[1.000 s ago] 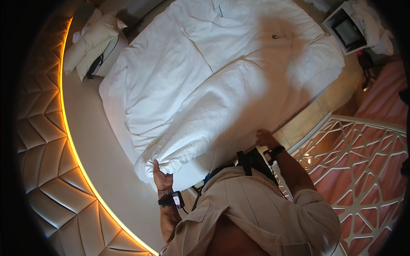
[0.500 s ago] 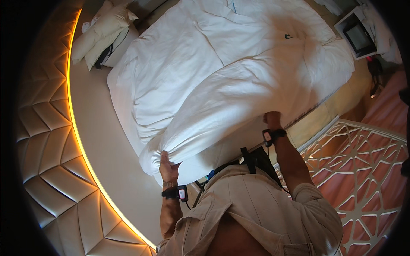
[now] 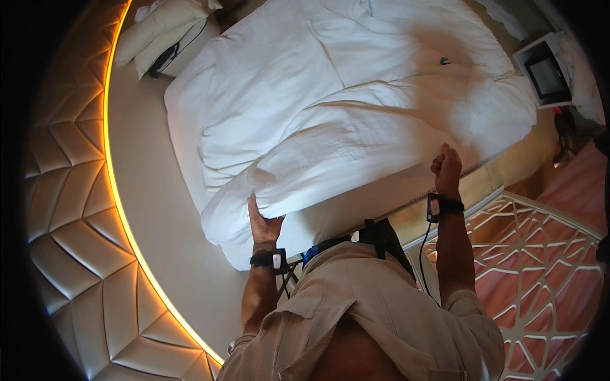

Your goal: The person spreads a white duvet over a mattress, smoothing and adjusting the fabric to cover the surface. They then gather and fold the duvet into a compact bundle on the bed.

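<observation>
Now | white duvet (image 3: 356, 120) edge | gripped between both hands' fingers (image 3: 255, 213)

Single head cam, fisheye, looks steeply down over wearer's chest at bed (image 3: 356, 114) close below, edges vignetted.

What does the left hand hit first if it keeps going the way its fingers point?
The left hand points up-frame, away from the person, and already grips the folded edge of the white duvet. Going straight on, it would likely just push deeper into that bunched duvet over the mattress; depth is unclear.
</observation>
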`<move>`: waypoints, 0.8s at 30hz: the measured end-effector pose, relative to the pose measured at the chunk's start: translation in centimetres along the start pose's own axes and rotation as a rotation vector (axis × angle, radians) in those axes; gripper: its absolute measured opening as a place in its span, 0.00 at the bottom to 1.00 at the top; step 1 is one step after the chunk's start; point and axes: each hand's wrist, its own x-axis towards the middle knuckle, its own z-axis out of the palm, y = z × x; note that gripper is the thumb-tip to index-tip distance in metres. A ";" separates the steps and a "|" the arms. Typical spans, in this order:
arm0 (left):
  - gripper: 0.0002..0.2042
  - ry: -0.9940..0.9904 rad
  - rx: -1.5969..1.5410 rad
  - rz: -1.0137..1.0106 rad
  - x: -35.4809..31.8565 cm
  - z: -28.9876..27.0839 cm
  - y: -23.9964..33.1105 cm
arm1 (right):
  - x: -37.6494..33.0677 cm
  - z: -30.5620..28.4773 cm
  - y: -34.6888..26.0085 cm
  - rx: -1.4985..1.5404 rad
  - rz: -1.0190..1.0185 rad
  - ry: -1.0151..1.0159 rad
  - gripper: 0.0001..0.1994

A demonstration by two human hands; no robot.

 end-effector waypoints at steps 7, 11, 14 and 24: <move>0.31 0.394 0.144 -0.042 3.2 -5.3 -0.3 | 0.2 -1.0 -0.6 -0.097 -0.003 -0.004 0.18; 0.28 0.536 0.254 0.040 3.3 -6.2 -0.6 | 2.0 -0.1 -2.7 -0.135 -0.090 -0.046 0.16; 0.26 0.254 0.088 0.033 3.1 -6.2 -0.1 | 3.4 1.1 -2.0 -0.079 -0.018 -0.092 0.16; 0.20 0.158 0.390 0.441 -1.7 -13.6 3.5 | 1.7 -0.1 13.0 -0.034 0.268 -0.376 0.22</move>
